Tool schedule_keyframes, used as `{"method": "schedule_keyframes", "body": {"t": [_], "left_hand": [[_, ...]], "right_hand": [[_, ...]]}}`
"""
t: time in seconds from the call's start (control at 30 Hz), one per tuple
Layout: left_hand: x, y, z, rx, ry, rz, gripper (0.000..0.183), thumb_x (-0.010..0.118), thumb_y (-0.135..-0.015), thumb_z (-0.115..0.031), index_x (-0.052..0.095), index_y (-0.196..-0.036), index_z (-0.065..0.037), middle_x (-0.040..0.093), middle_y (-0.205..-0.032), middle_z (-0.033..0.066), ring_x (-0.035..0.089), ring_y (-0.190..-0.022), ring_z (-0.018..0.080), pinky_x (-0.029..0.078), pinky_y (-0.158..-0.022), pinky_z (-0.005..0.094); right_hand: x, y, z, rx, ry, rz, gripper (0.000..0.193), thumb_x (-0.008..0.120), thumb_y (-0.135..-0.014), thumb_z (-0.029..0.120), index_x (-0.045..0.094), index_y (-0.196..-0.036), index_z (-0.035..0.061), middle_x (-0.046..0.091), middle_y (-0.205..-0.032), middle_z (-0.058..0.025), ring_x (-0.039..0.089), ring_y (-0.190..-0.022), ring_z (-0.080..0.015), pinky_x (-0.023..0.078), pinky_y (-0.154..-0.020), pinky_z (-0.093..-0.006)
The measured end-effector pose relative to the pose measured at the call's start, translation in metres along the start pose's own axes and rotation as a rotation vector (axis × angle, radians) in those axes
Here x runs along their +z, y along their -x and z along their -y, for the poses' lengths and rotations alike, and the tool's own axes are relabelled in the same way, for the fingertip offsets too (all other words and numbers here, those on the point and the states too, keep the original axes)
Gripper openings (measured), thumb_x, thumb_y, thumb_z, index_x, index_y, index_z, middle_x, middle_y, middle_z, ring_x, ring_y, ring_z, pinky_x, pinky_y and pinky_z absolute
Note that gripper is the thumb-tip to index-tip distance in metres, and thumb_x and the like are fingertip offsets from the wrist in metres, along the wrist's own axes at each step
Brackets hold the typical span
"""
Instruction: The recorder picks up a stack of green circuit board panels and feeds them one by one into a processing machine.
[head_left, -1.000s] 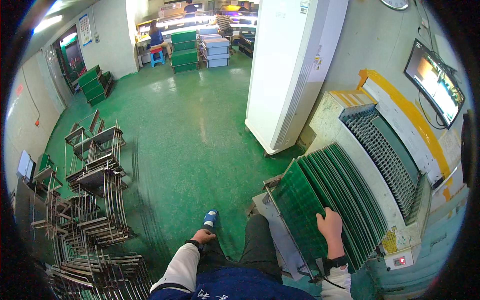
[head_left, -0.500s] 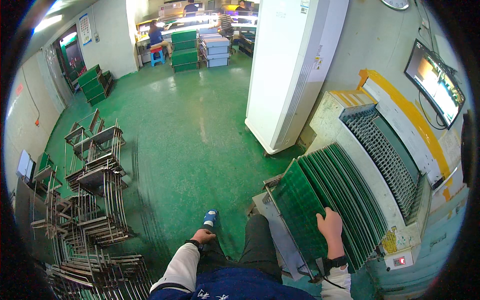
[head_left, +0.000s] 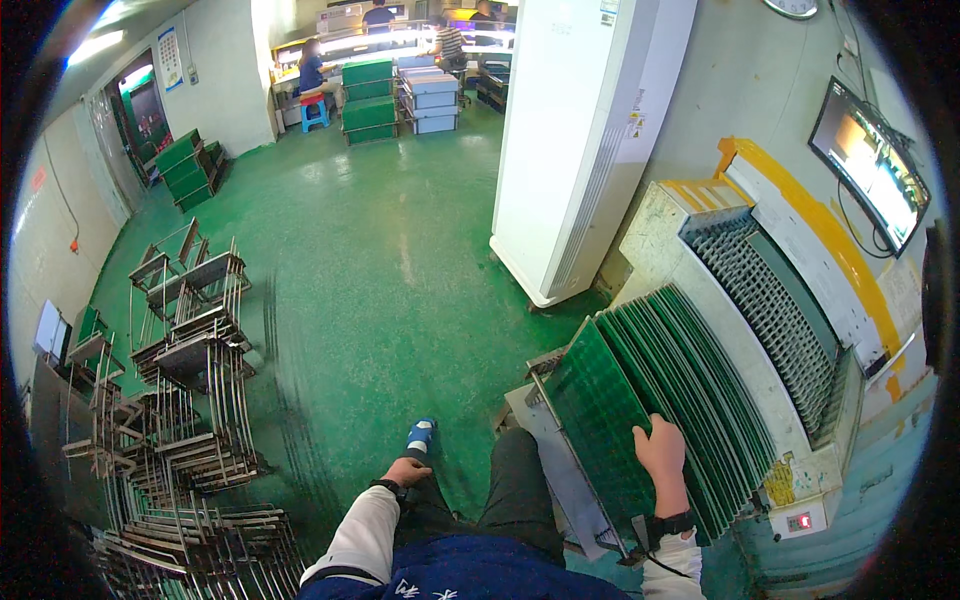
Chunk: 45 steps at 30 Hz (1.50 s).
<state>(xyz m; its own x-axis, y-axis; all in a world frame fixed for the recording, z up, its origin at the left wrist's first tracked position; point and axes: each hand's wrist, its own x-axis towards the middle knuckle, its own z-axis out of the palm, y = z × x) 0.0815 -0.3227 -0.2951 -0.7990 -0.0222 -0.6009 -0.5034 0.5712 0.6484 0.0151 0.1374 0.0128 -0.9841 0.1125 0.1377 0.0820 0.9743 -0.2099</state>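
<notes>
My left hand (head_left: 408, 472) rests on my left thigh, its fingers draped over the dark trouser leg and nothing visible in it. To the right, my right hand (head_left: 661, 458) is at the edge of the foremost green circuit board (head_left: 600, 400), thumb toward its face and fingers going in behind the edge, where their tips are hidden. Many more green boards (head_left: 705, 400) stand on edge behind it, fanned in a close row. They sit in a metal-framed rack (head_left: 570, 480) beside my right knee.
A metal machine (head_left: 765, 320) with rows of slots stands behind the boards. Beyond is a tall white cabinet (head_left: 585, 150); a screen (head_left: 872, 165) hangs on the right wall. Stacked metal racks (head_left: 205, 400) fill the left. Several people work at a far lit bench near green crates (head_left: 368, 100).
Both my hands stay in the same place. At the far bench, people have shifted their posture slightly.
</notes>
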Motion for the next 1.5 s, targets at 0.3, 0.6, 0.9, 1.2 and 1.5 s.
{"method": "schedule_keyframes", "body": {"t": [0.3,0.6,0.9,1.2,1.5], "left_hand": [[-0.002,0.007,-0.01,-0.023,-0.015,-0.001,0.046,0.07,-0.072,-0.041,0.068,-0.095,-0.002,0.067,-0.083,0.0085,0.062,-0.074,0.017,0.049,-0.067,0.0299],[0.001,-0.002,0.004,-0.001,-0.018,0.001,0.048,0.07,-0.072,-0.043,0.067,-0.096,-0.001,0.067,-0.086,0.0103,0.064,-0.078,0.0199,0.05,-0.07,0.0314],[0.0,0.001,-0.004,-0.069,-0.056,0.038,0.048,0.069,-0.073,-0.043,0.067,-0.1,-0.004,0.067,-0.098,0.0119,0.063,-0.093,0.0235,0.048,-0.082,0.0333],[-0.001,0.003,-0.005,-0.054,-0.034,0.028,0.049,0.069,-0.074,-0.043,0.066,-0.103,-0.005,0.067,-0.1,0.0116,0.062,-0.095,0.0238,0.048,-0.083,0.0335],[0.0,0.0,0.001,-0.022,-0.053,0.013,0.049,0.07,-0.072,-0.043,0.067,-0.101,-0.004,0.067,-0.096,0.0111,0.064,-0.087,0.0232,0.049,-0.078,0.0326]], "right_hand": [[-0.003,0.0,0.002,0.022,0.008,0.037,0.03,0.063,-0.078,0.027,0.058,-0.091,-0.0002,0.062,-0.079,-0.0227,0.06,-0.077,-0.0399,0.047,-0.069,-0.0486],[-0.004,-0.001,0.004,0.022,0.015,0.045,0.031,0.063,-0.079,0.027,0.058,-0.091,-0.0006,0.062,-0.079,-0.0232,0.06,-0.077,-0.0399,0.047,-0.068,-0.0488],[-0.004,-0.002,0.002,0.049,0.038,0.084,0.033,0.062,-0.079,0.028,0.059,-0.095,-0.0009,0.062,-0.081,-0.0235,0.06,-0.078,-0.0397,0.048,-0.069,-0.0486],[-0.004,-0.002,0.002,0.04,0.022,0.069,0.032,0.063,-0.078,0.027,0.058,-0.092,-0.0007,0.062,-0.079,-0.023,0.06,-0.077,-0.0401,0.047,-0.068,-0.0491],[-0.002,-0.002,0.002,0.027,0.01,0.022,0.029,0.065,-0.077,0.027,0.057,-0.087,0.0001,0.062,-0.078,-0.0229,0.06,-0.076,-0.0405,0.047,-0.068,-0.0494]]}}
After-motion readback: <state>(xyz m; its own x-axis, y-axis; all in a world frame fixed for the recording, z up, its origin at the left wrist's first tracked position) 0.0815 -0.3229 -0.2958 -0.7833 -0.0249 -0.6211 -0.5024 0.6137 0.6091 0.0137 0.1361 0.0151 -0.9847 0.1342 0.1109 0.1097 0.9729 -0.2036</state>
